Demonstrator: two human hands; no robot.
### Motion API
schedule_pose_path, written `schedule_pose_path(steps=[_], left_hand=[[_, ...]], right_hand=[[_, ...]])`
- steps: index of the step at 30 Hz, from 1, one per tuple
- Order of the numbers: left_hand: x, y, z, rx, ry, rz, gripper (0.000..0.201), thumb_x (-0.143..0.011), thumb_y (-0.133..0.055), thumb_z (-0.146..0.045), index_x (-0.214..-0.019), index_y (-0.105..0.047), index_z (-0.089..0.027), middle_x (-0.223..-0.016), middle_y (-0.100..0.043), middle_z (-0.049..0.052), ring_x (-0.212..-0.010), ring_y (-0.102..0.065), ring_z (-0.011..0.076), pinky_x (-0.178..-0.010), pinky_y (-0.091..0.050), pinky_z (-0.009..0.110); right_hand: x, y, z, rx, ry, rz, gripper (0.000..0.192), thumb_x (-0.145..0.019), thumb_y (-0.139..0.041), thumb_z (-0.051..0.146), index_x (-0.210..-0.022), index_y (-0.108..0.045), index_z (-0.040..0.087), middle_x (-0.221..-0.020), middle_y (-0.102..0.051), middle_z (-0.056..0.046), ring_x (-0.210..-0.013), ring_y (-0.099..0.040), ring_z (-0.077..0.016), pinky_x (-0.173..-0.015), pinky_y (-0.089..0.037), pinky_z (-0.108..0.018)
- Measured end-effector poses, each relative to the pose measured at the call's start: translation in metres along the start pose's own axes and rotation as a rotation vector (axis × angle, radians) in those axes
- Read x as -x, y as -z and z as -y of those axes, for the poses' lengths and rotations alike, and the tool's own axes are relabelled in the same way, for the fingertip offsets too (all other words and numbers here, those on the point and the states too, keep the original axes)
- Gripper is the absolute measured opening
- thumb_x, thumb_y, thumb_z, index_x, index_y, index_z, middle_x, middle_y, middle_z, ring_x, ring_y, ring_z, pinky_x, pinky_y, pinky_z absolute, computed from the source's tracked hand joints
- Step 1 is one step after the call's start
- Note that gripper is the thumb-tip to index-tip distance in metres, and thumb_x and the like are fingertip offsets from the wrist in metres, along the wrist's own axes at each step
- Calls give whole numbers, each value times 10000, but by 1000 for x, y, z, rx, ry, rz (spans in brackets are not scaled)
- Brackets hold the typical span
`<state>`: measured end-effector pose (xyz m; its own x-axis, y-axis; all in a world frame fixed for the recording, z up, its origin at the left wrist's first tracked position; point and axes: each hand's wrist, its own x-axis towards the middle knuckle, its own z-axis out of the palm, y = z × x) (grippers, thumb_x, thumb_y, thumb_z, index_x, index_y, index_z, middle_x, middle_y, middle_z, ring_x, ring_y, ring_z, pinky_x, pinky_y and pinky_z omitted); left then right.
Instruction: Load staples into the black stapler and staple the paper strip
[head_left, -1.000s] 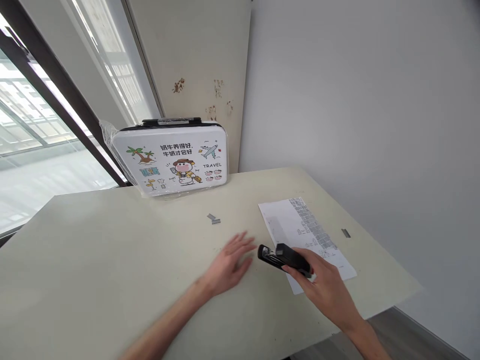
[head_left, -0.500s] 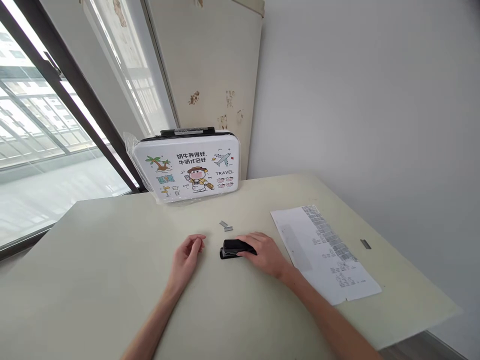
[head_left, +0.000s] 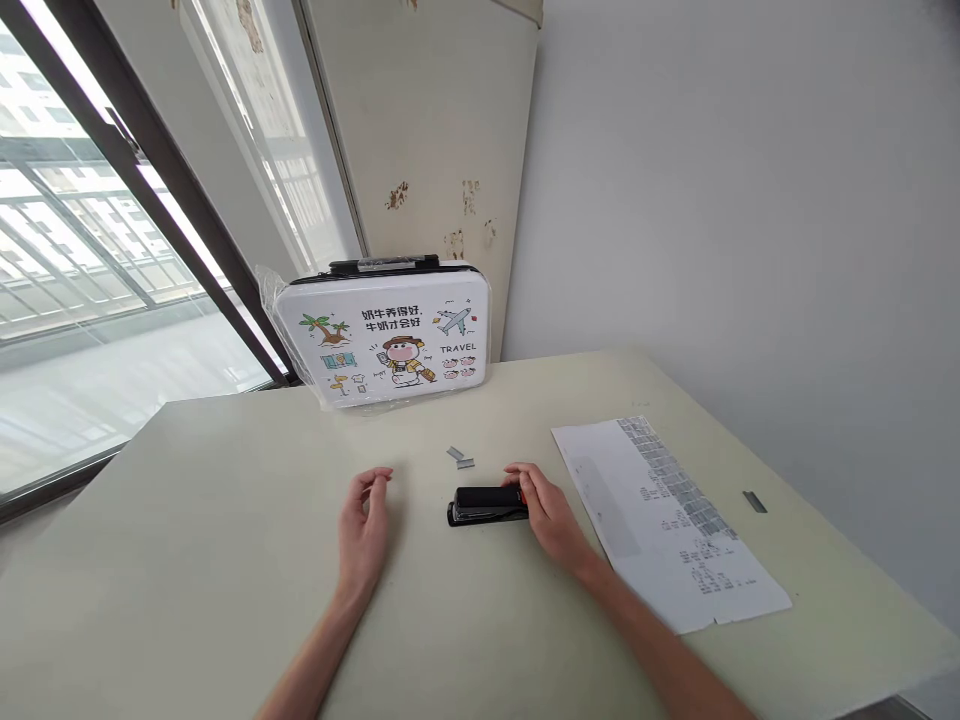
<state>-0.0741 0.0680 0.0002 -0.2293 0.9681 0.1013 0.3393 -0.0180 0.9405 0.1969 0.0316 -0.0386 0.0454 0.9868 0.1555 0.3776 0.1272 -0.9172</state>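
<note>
A black stapler (head_left: 487, 504) lies on the table, its front end pointing left. My right hand (head_left: 551, 510) is closed around its rear end, covering that part; a bit of red shows beside the fingers. My left hand (head_left: 365, 525) rests on its side on the table, left of the stapler and apart from it. Its fingers are loosely bent, with a gap at the thumb and nothing visible in them. Just beyond the stapler lie two short grey strips of staples (head_left: 460, 458).
A white printed travel case (head_left: 390, 335) in clear plastic stands at the back of the table (head_left: 225, 540). To the right lies a printed paper sheet (head_left: 637, 530), partly under my right forearm. Another staple strip (head_left: 754, 502) sits near the right edge, by the wall.
My right hand has slid back along the stapler to its rear end, uncovering more of the top. My left hand has shifted a little left, away from the stapler. The view has moved slightly.
</note>
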Motion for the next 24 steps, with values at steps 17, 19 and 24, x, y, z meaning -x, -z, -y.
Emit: schedule_pose_path(steps=[17, 19, 24], left_hand=[[-8, 2, 10, 309, 79, -23, 379, -965, -597, -591, -1024, -699, -230, -1196, -700, 71, -1199, -624, 276, -1068, -455, 415], [-6, -2, 8, 396, 107, 35, 400, -951, -628, -599, -1046, -705, -218, -1205, -710, 86, -1221, -640, 286, -1108, -448, 438], [4, -12, 1, 607, 231, 195, 405, -932, -652, -576, -1015, -720, -186, -1239, -734, 139, -1253, -666, 357, -1140, -456, 527]], right_hand=[[5, 7, 14, 137, 113, 154, 234, -933, -707, 361, -1141, -663, 260, -1123, -729, -56, -1073, -644, -277, -950, -516, -427], [5, 6, 14, 149, 120, 152, 192, -950, -691, 341, -1118, -664, 254, -1078, -729, -53, -1019, -655, -265, -896, -532, -407], [10, 1, 17, 142, 266, 91, 137, -975, -685, 318, -1096, -665, 256, -990, -713, -43, -913, -651, -237, -775, -546, -366]])
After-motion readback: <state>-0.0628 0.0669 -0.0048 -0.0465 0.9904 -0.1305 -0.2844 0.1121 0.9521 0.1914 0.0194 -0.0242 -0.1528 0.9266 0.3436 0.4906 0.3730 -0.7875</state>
